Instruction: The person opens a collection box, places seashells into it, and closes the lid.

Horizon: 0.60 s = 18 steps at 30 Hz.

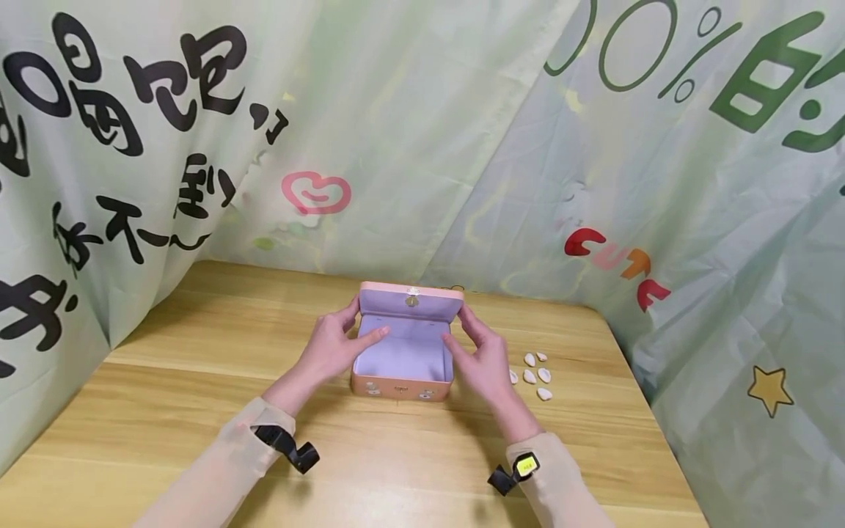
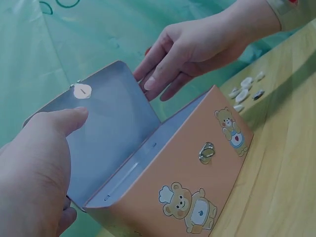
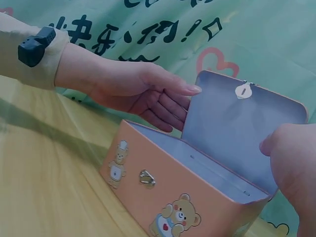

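A salmon-orange tin box [image 1: 379, 389] with a lilac inside stands on the table, its hinged lid [image 1: 386, 301] raised at the back. Bear pictures and a small metal latch [image 2: 207, 153] show on its front wall, and a round hasp plate [image 3: 243, 91] hangs from the lid's edge. My left hand [image 1: 330, 343] is at the lid's left side, fingertips by the edge and thumb extended over the opening. On the opposite side my right hand [image 1: 485, 358] has loosely bent fingers at the lid's right edge and its thumb near the box rim. Nothing shows inside the box.
Several small white shells [image 1: 544, 375] lie on the wooden table [image 1: 218, 411] to the right of the box, close to my right hand. A pale green printed curtain [image 1: 409, 147] hangs behind the table and along both sides.
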### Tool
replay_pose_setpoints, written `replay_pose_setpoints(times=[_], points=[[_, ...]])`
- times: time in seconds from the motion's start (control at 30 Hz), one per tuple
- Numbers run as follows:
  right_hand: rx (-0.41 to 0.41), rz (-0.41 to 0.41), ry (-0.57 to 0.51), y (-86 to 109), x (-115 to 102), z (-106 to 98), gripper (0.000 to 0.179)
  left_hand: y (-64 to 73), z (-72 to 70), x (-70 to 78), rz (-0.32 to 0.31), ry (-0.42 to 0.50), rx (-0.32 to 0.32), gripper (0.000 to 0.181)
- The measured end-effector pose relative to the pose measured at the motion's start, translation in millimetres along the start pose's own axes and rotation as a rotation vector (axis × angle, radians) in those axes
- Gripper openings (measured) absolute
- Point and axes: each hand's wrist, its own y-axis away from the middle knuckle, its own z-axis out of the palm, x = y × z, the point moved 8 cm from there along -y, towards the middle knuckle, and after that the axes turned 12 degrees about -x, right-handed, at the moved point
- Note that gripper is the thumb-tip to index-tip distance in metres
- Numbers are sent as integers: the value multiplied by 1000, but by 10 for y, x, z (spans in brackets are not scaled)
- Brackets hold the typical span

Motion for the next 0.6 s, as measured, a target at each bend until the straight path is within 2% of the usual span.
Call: replay_pose_setpoints(times=[0.23, 0.47, 0.6], points=[[-27, 14, -7, -102, 43, 2, 62, -47, -27, 22, 1, -34, 2, 101], [-23, -6, 0, -244, 466, 23, 68, -117, -53, 19, 27, -62, 20, 105], [-34, -16, 6, -299, 517, 30, 72, -177, -61, -19, 49, -79, 21, 105]])
